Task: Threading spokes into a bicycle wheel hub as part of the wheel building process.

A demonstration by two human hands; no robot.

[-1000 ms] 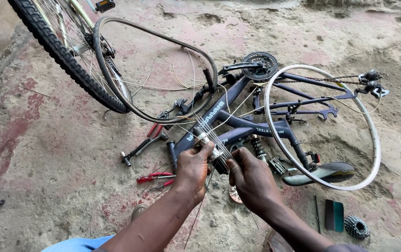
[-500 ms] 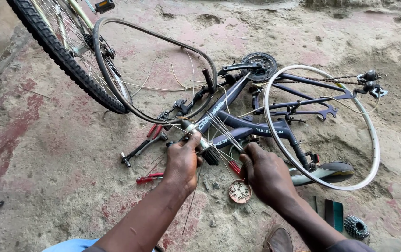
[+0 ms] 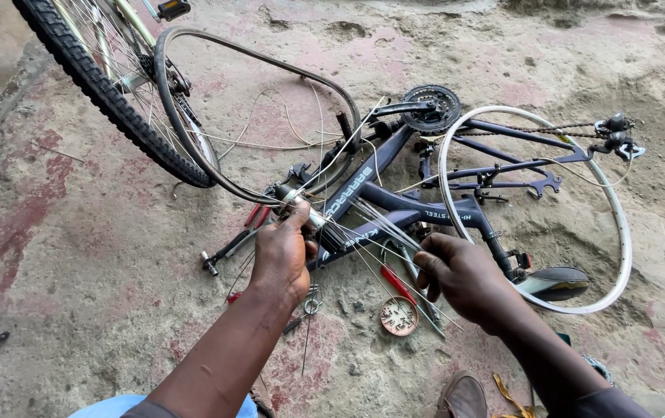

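head view: the left hand (image 3: 284,255) is clenched around a wheel hub (image 3: 301,203) with loose spokes (image 3: 371,236) fanning out toward the right hand (image 3: 460,275), which pinches the spoke ends between its fingers. both hover over a dark blue bicycle frame (image 3: 402,205) lying on the rough concrete ground (image 3: 77,255). a bent rim (image 3: 255,108) and a white rim (image 3: 619,224) crowd the frame; a tyred wheel (image 3: 108,93) stands at the top left edge. red-handled pliers (image 3: 243,232) and a small round tin (image 3: 399,316) lie just below the hands.
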